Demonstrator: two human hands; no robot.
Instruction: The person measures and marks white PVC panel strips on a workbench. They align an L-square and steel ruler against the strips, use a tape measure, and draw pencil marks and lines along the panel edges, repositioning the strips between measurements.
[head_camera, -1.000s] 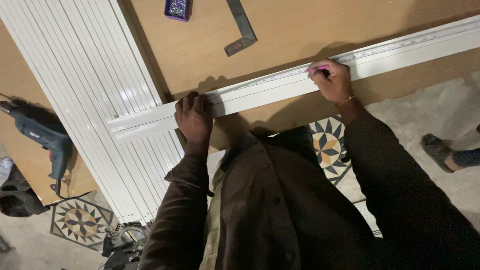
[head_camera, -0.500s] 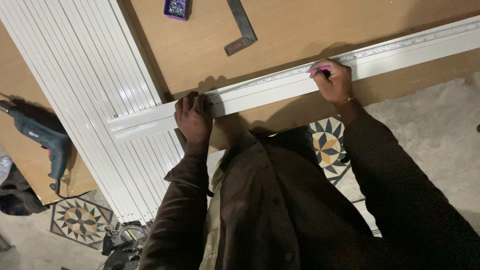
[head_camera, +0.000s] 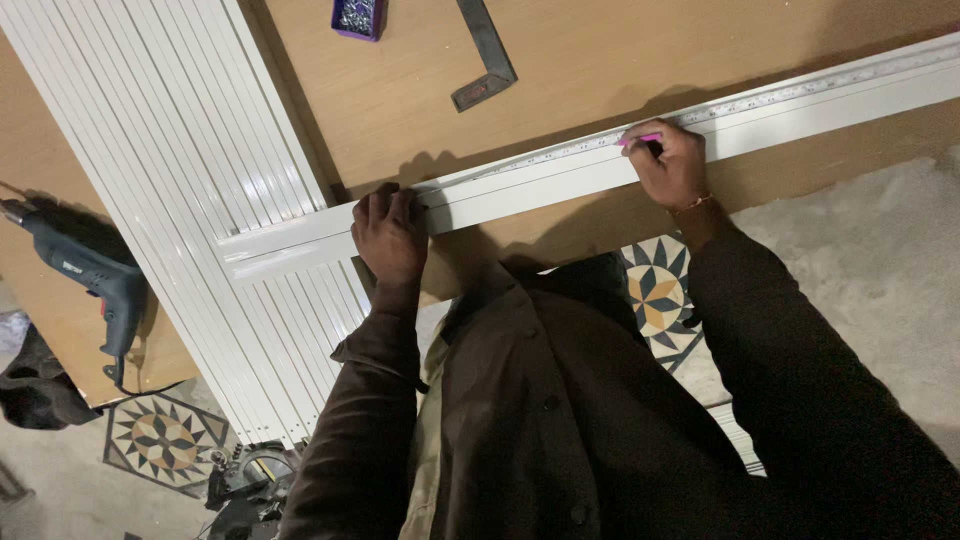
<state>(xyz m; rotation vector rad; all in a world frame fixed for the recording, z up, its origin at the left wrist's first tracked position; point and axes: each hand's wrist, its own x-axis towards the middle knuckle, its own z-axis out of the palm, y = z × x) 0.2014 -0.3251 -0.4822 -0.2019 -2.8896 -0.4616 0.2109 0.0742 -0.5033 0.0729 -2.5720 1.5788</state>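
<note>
A white moulding strip (head_camera: 560, 180) is laid across the wooden board (head_camera: 600, 60), pinned flat by the left hand (head_camera: 390, 235); a pink marker (head_camera: 638, 139) is gripped against the steel ruler (head_camera: 780, 98) by the right hand (head_camera: 668, 165)

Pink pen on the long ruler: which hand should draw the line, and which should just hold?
Probably the right. The right hand already grips the pink pen against the long ruler. The left hand presses down on the white strip, steadying it.
</note>
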